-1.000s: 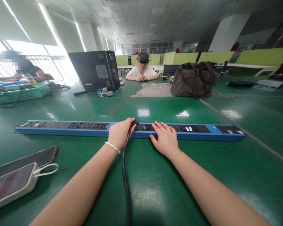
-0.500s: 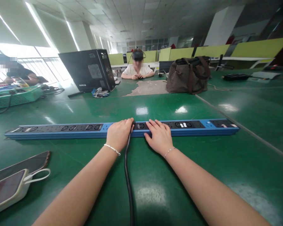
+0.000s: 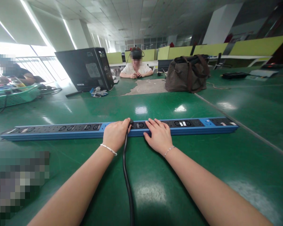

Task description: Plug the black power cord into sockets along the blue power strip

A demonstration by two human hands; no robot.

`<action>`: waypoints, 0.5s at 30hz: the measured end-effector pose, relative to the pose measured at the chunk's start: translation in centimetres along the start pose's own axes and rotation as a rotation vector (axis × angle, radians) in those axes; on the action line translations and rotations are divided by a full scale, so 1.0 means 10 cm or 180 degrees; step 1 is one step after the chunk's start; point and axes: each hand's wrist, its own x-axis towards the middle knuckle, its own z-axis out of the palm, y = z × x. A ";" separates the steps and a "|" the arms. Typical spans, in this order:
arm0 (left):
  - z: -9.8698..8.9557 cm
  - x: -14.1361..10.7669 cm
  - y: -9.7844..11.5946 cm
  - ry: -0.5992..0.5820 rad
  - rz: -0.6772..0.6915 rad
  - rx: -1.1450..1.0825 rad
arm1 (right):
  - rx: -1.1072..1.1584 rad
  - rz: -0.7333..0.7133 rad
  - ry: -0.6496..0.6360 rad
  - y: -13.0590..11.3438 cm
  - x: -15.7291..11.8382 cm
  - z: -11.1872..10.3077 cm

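A long blue power strip [image 3: 54, 135] with black socket faces lies across the green table [image 3: 191, 175]. My left hand [image 3: 115, 133] is closed around a black plug [image 3: 131, 122] at the strip's middle; how deep the plug sits in a socket is hidden by my fingers. From it a thick black power cable [image 3: 127, 182] runs toward me and out of the bottom of the view. My right hand [image 3: 158, 135] lies with spread fingers on top of the strip, right of the plug, its thumb against the near side. One socket shows between the two hands.
Behind the strip stand a black computer case [image 3: 85, 69], a glove [image 3: 98, 92] and a brown bag [image 3: 186, 75]. A green basket [image 3: 16, 97] is at the left. One person [image 3: 136, 67] sits opposite, another at far left. A pixelated patch covers the lower left.
My left hand, with the plug, and the strip's left end have shifted slightly left in view. My right hand stays in place on the strip.
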 end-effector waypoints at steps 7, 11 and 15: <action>0.01 0.00 -0.04 -0.0015 0.0145 -0.0017 | -0.0008 0.0008 -0.0016 0.00 0.00 0.00; -0.01 0.01 -0.03 -0.0035 0.0273 0.0124 | -0.0041 0.0012 -0.0023 0.00 0.00 0.00; -0.05 0.02 0.01 -0.0090 0.0435 0.0182 | -0.0057 0.0007 -0.0024 0.00 0.00 0.00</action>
